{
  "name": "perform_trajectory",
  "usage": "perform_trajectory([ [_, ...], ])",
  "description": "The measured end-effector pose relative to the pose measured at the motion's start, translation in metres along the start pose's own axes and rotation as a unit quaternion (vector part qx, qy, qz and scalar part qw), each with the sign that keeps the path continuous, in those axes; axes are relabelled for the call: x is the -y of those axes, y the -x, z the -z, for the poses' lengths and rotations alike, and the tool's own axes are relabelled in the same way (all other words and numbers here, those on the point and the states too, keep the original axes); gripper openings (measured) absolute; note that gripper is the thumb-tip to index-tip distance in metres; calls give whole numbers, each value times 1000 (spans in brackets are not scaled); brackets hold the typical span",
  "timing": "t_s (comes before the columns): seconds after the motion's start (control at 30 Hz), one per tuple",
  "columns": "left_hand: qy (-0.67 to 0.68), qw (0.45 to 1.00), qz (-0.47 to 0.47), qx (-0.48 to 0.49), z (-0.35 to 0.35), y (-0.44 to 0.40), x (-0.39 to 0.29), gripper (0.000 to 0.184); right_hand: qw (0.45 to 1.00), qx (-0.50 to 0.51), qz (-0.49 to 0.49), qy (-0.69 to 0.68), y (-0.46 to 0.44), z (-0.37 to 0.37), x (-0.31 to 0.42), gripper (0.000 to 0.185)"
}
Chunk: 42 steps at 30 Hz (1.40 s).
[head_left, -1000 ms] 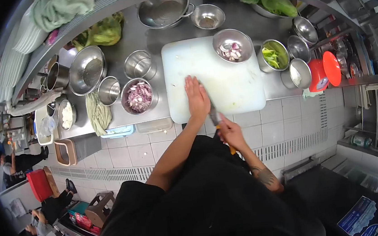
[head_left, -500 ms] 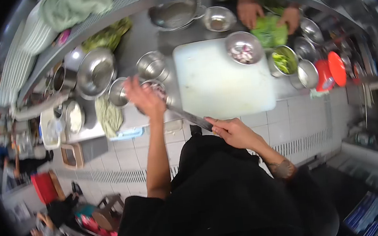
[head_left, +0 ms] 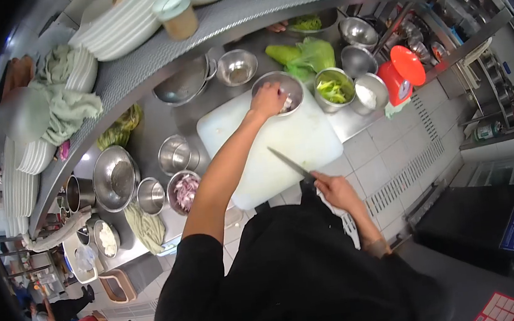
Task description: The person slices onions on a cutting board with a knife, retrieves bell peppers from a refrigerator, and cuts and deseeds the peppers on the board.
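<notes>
My left hand (head_left: 268, 100) reaches into a steel bowl (head_left: 293, 84) at the back of the white cutting board (head_left: 252, 173). Its fingers are curled down among pale pinkish pieces (head_left: 288, 103), which look like cut shallot or onion. The hand covers most of them, and its fingertips are hidden. In my right hand (head_left: 337, 191) is the handle of a kitchen knife (head_left: 290, 162). The blade points up and left over the board's front part. Left of the board, a small steel bowl (head_left: 171, 180) holds sliced purple onion (head_left: 186, 191).
Right of the board stand a steel pot of chopped greens (head_left: 334, 91), a bowl of white powder (head_left: 366, 96) and a red scale (head_left: 399, 79). Bagged greens (head_left: 315, 56) lie behind. A steel shelf (head_left: 243, 16) overhangs the back. Steel bowls (head_left: 116, 174) and a cloth (head_left: 144, 227) sit left.
My left hand has gone from above the onion bowl on the left into the bowl at the board's back. The knife now points over the board. The other person's hands have mostly left view.
</notes>
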State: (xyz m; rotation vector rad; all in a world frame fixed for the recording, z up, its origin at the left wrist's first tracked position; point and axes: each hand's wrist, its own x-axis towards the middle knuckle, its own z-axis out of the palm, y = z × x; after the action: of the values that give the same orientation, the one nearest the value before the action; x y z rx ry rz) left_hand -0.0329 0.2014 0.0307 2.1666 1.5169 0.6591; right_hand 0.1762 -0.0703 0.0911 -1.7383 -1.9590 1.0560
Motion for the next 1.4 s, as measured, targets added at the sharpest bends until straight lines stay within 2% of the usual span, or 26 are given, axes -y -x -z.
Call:
perform_trajectory([
  [0.03,-64,994,49,75,-6,-18,-4,42,1000,-6,-1,-3,0,1,-4,34],
  [0.07,-69,994,45,75,-15,-25,-5,42,1000,-12,-6,-10,1,0,-9,34],
  [0.13,-167,983,12,72,-26,-24,-15,37,999,-27,-9,-27,-2,4,-21,34],
  [0.17,-142,978,45,149,-26,-30,-16,31,999,-32,-16,-38,-2,6,-28,33],
  [0.2,-150,974,45,163,-34,-31,-8,31,998,-35,-27,-55,2,3,-31,33],
  [0.3,-98,991,18,91,-44,-33,9,23,997,-17,-19,-79,-4,8,-40,32],
  [0.33,-102,990,20,94,-39,-34,13,23,996,-9,-13,-83,-9,12,-41,32],
  [0.4,24,995,16,96,-24,-42,15,17,997,22,-29,-74,-16,20,-45,32],
  [0.43,102,982,137,76,3,-32,-18,17,997,28,-16,-75,-21,23,-49,32],
  [0.47,101,982,140,75,17,-24,-29,17,996,35,-4,-76,-26,25,-52,32],
  [0.53,269,949,162,-37,40,-4,-33,18,996,56,-15,-66,-36,37,-51,33],
  [0.67,226,950,214,-23,55,82,-34,21,997,49,10,-59,-56,47,-61,34],
  [0.73,55,984,168,-25,27,122,-18,24,997,31,0,-66,-68,45,-65,34],
  [0.8,87,972,215,-39,8,144,-12,26,998,42,23,-39,-77,44,-57,34],
  [0.87,121,955,266,-49,2,165,-12,28,997,71,-1,-3,-81,52,-34,35],
  [0.93,151,944,271,-110,14,171,-16,32,996,83,23,11,-85,40,-35,35],
  [1.0,147,938,286,-128,26,182,-13,33,990,23,112,84,-90,25,-44,34],
  [1.07,59,944,316,-75,43,193,-12,31,988,26,109,111,-88,20,-36,29],
  [1.13,51,949,300,-87,40,198,-6,26,981,94,62,157,-90,16,-32,25],
  [1.17,23,970,206,-125,37,198,-3,24,970,154,40,186,-92,16,-31,27],
  [1.2,-7,981,110,-162,38,196,-3,21,969,155,40,189,-91,15,-30,27],
  [1.33,26,993,51,-99,28,174,0,17,968,139,29,206,-90,16,-16,26],
  [1.4,66,989,107,-77,15,162,9,12,971,121,22,203,-90,18,-10,25],
])
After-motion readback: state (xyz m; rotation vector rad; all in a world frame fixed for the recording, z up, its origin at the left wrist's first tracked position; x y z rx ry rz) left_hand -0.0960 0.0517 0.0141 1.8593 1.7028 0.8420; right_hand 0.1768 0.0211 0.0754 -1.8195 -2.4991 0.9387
